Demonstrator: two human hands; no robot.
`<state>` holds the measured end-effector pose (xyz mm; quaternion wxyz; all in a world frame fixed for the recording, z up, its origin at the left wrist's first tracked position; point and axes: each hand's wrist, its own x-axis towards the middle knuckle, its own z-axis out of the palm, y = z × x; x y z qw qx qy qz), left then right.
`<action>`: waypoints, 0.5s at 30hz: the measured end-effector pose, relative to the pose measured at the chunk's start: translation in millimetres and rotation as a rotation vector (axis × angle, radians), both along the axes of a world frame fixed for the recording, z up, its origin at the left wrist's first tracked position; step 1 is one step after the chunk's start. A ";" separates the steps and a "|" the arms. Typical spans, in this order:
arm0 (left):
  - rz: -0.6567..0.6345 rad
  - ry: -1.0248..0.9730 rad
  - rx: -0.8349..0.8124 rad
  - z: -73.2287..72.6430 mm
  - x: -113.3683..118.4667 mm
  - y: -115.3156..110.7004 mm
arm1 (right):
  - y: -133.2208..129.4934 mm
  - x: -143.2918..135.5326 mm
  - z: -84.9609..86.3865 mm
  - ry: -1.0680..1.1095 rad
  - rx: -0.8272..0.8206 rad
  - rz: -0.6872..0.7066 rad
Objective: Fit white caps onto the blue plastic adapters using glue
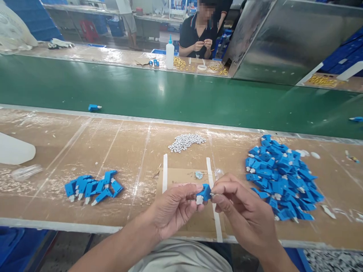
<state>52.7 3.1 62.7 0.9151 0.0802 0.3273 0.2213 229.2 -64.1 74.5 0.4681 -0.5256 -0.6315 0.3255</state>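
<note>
Head view, lower centre: left hand [177, 207] pinches a blue part [208, 192], right hand [246, 207] pinches a tiny bit [211, 194] against it. Looks like fitting; next probably needs steady alignment.

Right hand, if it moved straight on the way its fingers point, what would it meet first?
Most likely the blue piece held in the left hand; the right hand points at it from close by, but contact is unclear.

The brown bench [127, 151] carries a big pile of blue parts [280, 177], a smaller cluster [99, 186] and grey pieces [185, 142].
</note>
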 end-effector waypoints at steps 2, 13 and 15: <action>0.002 0.009 -0.017 0.5 0.2 -1.0 | 2.0 2.4 0.4 -0.105 0.083 0.032; 0.014 0.014 -0.142 -4.9 -1.9 -1.0 | 7.3 9.1 -2.9 -0.400 0.328 0.172; 0.013 0.017 -0.145 -7.4 -1.9 -0.5 | 8.3 11.4 -2.5 -0.491 0.354 0.187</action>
